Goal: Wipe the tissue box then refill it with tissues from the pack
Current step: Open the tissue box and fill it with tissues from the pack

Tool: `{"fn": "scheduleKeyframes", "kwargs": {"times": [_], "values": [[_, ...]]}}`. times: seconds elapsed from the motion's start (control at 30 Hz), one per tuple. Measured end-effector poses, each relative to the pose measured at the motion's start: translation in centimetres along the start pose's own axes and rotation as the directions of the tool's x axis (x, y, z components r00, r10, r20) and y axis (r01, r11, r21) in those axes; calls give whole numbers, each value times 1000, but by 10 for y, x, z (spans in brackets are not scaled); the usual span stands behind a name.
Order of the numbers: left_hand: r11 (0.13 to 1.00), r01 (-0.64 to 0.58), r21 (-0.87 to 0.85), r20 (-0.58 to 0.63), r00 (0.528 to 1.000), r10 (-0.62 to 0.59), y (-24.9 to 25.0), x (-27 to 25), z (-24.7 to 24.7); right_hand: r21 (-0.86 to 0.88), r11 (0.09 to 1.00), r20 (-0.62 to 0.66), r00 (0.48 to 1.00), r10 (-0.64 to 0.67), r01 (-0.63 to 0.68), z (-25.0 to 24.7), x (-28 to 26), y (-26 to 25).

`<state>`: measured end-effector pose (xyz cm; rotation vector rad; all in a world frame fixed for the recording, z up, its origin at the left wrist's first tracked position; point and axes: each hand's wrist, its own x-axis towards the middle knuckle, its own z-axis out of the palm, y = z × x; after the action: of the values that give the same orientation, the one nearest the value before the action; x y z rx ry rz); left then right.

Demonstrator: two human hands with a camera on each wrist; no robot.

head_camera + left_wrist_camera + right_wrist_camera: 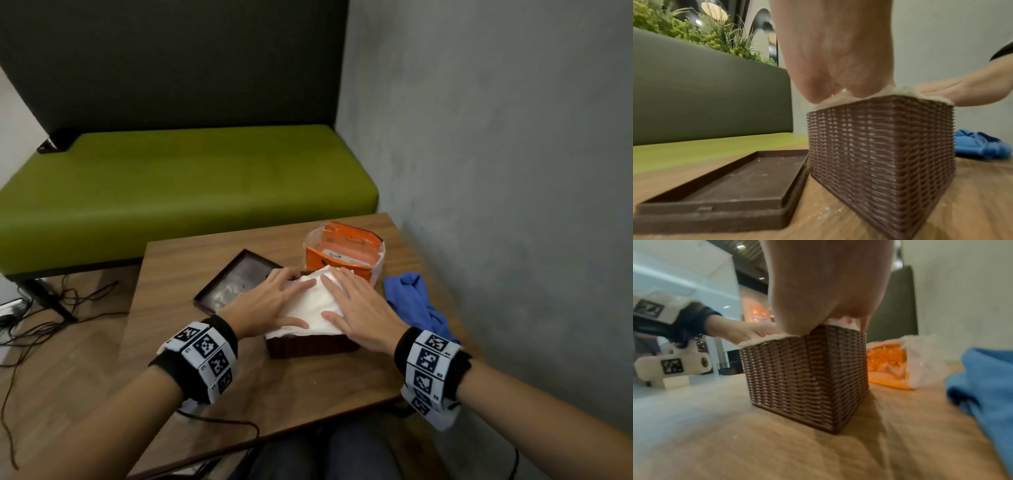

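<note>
A brown woven tissue box (310,346) (879,146) (805,376) stands lidless on the wooden table (308,394). A white stack of tissues (317,303) fills it to the rim. My left hand (270,303) (830,56) lies flat on the left half of the stack. My right hand (356,308) (826,288) presses flat on the right half. Both sets of fingers are straight. The box's brown lid (233,281) (725,194) lies upside down to the left. The orange tissue pack (344,253) (892,365) sits open behind the box.
A crumpled blue cloth (416,301) (980,146) (986,386) lies right of the box, near the grey wall (513,171). A green bench (171,192) stands beyond the table. Cables (41,308) trail on the floor at the left.
</note>
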<state>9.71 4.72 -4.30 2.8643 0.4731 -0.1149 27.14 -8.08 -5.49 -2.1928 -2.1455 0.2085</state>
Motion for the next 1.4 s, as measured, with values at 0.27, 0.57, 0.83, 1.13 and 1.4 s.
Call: {"fn": "scheduleKeyframes", "kwargs": {"times": [0.27,0.57,0.83,1.13,1.4], "values": [[982,-49,183,17,999,47,-4,10,13,-149,988,148,988,50,-28,-9,7,-2],[996,-66,-65,-155,986,55,-15,-9,-9,55,996,80,994,-72,68,-30,13,9],[996,-87,23,-81,993,88,-15,-3,-1,-104,991,251,966,-55,83,-18,12,13],[999,-21,-35,-98,995,18,-13,-3,-13,15,999,85,995,-48,47,-33,12,0],[985,56,166,35,997,-63,-16,0,-9,-343,935,215,976,-14,89,-16,11,5]]}}
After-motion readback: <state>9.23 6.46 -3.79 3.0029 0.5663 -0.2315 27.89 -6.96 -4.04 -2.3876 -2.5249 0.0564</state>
